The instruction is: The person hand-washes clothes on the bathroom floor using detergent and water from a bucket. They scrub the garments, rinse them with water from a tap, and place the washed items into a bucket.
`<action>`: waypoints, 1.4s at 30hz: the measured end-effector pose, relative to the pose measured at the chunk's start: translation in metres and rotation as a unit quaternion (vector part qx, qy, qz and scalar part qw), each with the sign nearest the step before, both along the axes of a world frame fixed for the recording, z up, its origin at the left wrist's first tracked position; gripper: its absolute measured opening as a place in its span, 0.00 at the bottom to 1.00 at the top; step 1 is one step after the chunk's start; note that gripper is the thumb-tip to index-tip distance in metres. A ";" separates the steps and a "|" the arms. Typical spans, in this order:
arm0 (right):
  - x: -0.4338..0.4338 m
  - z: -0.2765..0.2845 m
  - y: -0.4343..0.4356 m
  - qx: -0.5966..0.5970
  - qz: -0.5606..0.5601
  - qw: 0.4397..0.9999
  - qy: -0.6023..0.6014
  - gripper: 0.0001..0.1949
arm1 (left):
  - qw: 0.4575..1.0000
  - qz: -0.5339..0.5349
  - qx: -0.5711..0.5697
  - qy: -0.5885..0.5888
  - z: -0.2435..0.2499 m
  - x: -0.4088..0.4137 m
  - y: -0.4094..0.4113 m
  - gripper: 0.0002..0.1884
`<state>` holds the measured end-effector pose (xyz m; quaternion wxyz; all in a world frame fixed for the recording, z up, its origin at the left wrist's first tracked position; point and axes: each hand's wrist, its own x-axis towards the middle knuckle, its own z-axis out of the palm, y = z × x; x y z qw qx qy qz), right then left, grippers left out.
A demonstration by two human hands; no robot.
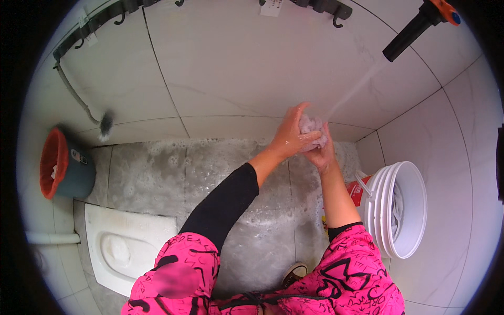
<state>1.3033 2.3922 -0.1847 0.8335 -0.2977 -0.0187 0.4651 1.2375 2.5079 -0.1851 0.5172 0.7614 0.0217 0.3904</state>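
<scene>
My left hand (291, 134) and my right hand (323, 151) are both closed around a bunched, wet, pale lilac cloth (312, 128). The left hand presses on it from the left and above, while the right supports it from the right and below. From a black spout (405, 39) with an orange and blue handle, a stream of water (354, 90) slants down onto the cloth. Suds cling to my left hand and wrist. The cloth's far side is partly hidden by my fingers.
Soapy water covers the grey tiled floor (157, 169). At right stands a white plastic bucket (407, 173) with fabric inside. A squat toilet (130, 216) and a lined waste bin (80, 173) are at left. A toilet brush (105, 126) hangs from a wall hook rail (94, 29).
</scene>
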 end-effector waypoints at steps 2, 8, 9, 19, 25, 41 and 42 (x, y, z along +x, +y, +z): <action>0.023 -0.011 -0.019 -0.059 -0.085 0.989 -0.110 0.18 | 0.988 -0.036 -0.141 0.054 -0.002 0.001 -0.004 0.29; -0.002 -0.008 -0.017 -0.174 -0.115 0.880 -0.426 0.14 | 0.798 -0.125 -0.582 0.094 -0.025 -0.010 0.005 0.22; -0.012 -0.010 -0.012 -0.167 -0.133 0.872 -0.440 0.13 | 0.759 -0.138 -0.633 0.070 -0.032 -0.008 0.004 0.20; 0.013 -0.045 -0.005 -0.088 -0.134 0.984 -0.074 0.12 | 0.975 0.202 0.055 0.072 0.006 0.003 -0.046 0.05; 0.025 -0.022 -0.002 -0.119 0.037 0.992 -0.026 0.13 | 0.981 0.099 0.167 0.023 0.020 -0.004 -0.033 0.03; 0.050 0.001 -0.014 -0.251 -0.054 0.953 -0.160 0.10 | 0.980 -0.011 0.083 0.180 0.024 0.004 -0.016 0.16; 0.050 0.002 -0.018 -0.245 -0.085 0.946 -0.195 0.10 | 0.986 0.001 0.035 0.163 0.006 0.003 -0.013 0.20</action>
